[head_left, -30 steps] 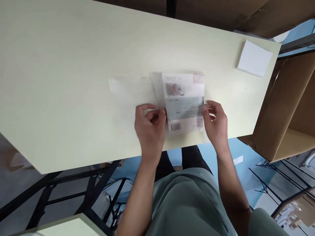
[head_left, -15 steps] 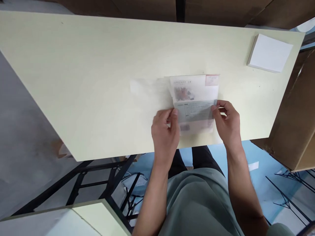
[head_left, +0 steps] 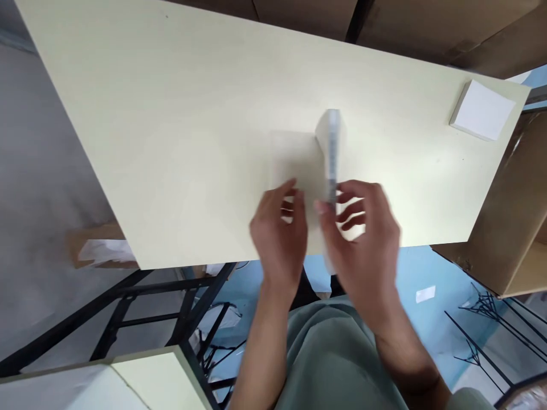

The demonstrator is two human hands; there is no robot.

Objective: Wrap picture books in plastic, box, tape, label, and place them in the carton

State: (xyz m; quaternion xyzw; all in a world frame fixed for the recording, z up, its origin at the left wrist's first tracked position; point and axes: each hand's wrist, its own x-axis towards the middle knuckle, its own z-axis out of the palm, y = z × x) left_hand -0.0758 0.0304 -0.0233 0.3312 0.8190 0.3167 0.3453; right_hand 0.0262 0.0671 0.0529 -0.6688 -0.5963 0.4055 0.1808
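A thin printed leaflet (head_left: 333,139) stands nearly edge-on to me above the table, blurred by motion, so its print cannot be read. My right hand (head_left: 363,239) pinches its lower part between thumb and fingers. Just left of it, my left hand (head_left: 280,233) hovers by the table's near edge with thumb and fingers curved and apart, holding nothing that I can see. Between the hands and beyond them, a faint pale patch shows on the tabletop; whether it is a reflection or a sheet I cannot tell.
On the cream table (head_left: 192,142), a stack of white cards (head_left: 482,111) lies at the far right corner. Cardboard boxes (head_left: 410,28) line the back edge, and another brown box (head_left: 508,199) stands off the right end. Black metal framing (head_left: 166,287) shows below left.
The leaflet has turned from facing me to edge-on. My left hand has let go of it, while my right hand has moved left with it. The view has tilted slightly.
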